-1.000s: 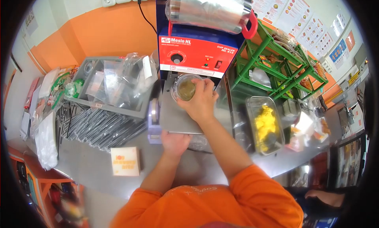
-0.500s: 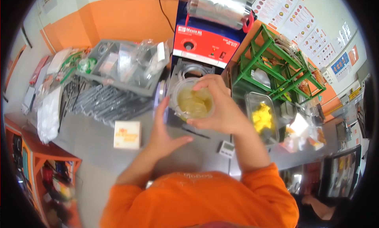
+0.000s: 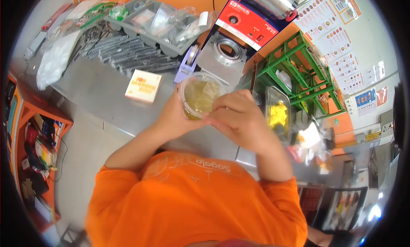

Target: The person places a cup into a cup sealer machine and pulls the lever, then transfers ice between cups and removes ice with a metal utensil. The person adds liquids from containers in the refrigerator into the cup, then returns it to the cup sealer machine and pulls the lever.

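Note:
A clear plastic cup (image 3: 197,99) with yellowish-green liquid and pale pieces is in front of my chest, its round top tilted toward me. My left hand (image 3: 177,114) wraps around its left side and underside. At the cup's right rim, my right hand (image 3: 241,116) has its fingers bent and pinched together; whether they grip bare rim or a bit of film is too small to tell. Just beyond stands a red and blue cup sealer (image 3: 252,27), with its metal tray (image 3: 211,59) and round ring (image 3: 229,50) facing me.
A purple tape dispenser (image 3: 186,65) sits left of the sealer. Nearby are a small printed box (image 3: 144,85), wrapped straws (image 3: 132,52) and a grey divided bin (image 3: 171,44). To the right are a container of yellow pieces (image 3: 277,114) and a green rack (image 3: 294,72).
The cup has come off the sealer's ring toward my body. My left hand, apart from it before, now holds it. My right hand has shifted to the rim. The view has turned.

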